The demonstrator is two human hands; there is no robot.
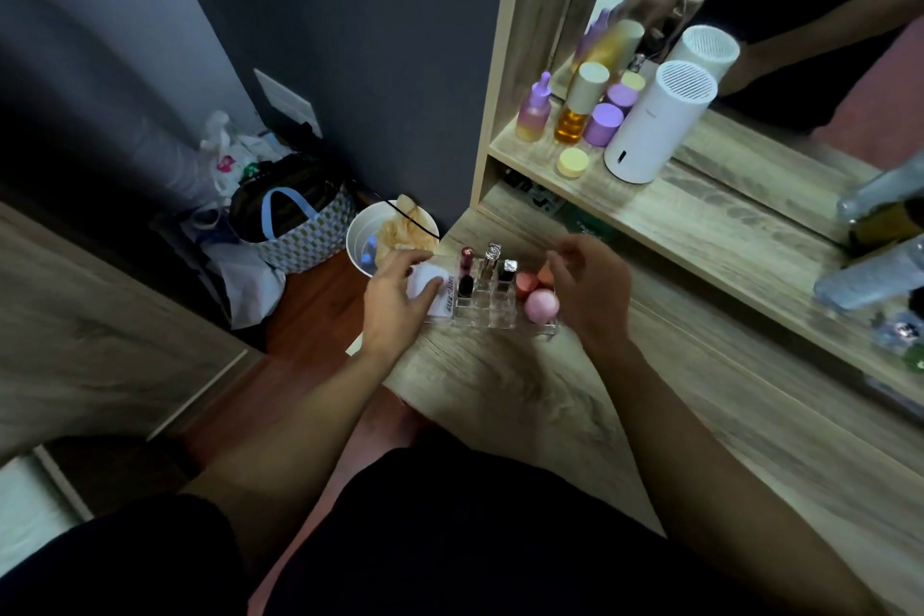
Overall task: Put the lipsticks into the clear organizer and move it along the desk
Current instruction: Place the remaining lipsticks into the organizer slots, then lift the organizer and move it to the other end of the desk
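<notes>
The clear organizer (500,318) stands on the wooden desk (500,390) near its left end. Three lipsticks stand upright in its back slots: a dark red one (466,265), a silver one (492,255) and a silver-and-black one (509,271). A pink round sponge (541,304) and two orange ones (526,283) sit in its right part. My left hand (400,303) is at the organizer's left end, thumb and fingers around a white packet (435,288) with printed lettering. My right hand (592,290) hovers at the right end, its fingers loosely curled and holding nothing.
A raised shelf (700,215) runs behind the organizer with bottles, purple jars, a yellow jar (573,163) and a white cylinder device (655,120) before a mirror. Plastic bottles lie at far right. A white bin (365,240) and bags stand on the floor left of the desk edge.
</notes>
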